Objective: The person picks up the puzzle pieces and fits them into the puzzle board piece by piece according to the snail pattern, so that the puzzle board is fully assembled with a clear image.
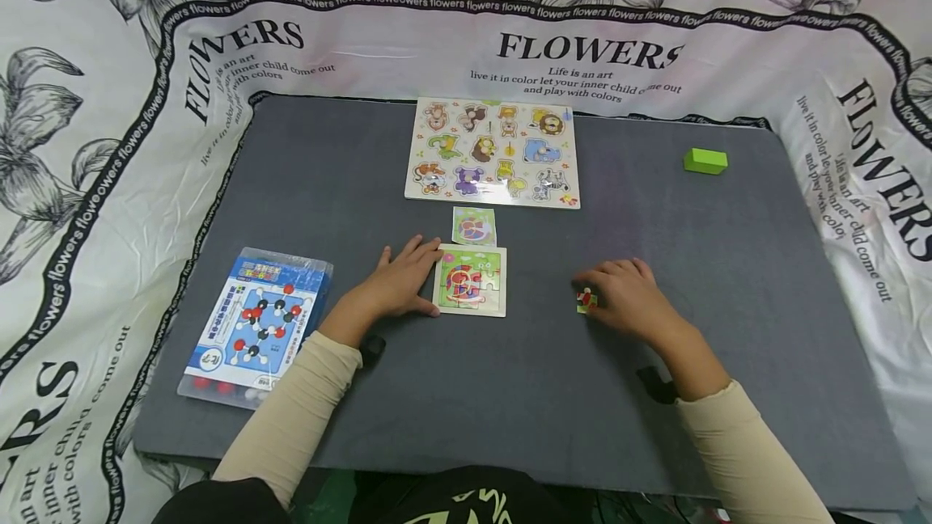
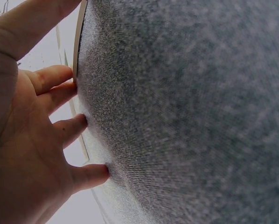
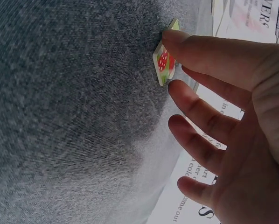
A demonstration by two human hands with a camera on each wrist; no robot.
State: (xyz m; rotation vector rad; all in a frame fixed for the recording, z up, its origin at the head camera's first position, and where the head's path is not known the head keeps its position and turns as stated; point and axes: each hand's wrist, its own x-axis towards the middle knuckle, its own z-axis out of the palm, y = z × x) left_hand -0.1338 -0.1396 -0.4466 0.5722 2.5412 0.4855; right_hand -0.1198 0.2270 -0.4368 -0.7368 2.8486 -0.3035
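Note:
A small square jigsaw puzzle with a pale frame lies on the grey table, its green and red picture partly filled with pieces. My left hand has its fingers spread and touches the puzzle's left edge; in the left wrist view the fingertips of that hand meet the frame and the cloth. To the right, my right hand pinches a green and red puzzle piece low over the table. The right wrist view shows the thumb on that piece; the index finger is mostly hidden behind the thumb.
Just behind the puzzle lies a small picture card, and beyond it an animal puzzle board. A boxed molecule model set lies at the left. A green block sits at the back right.

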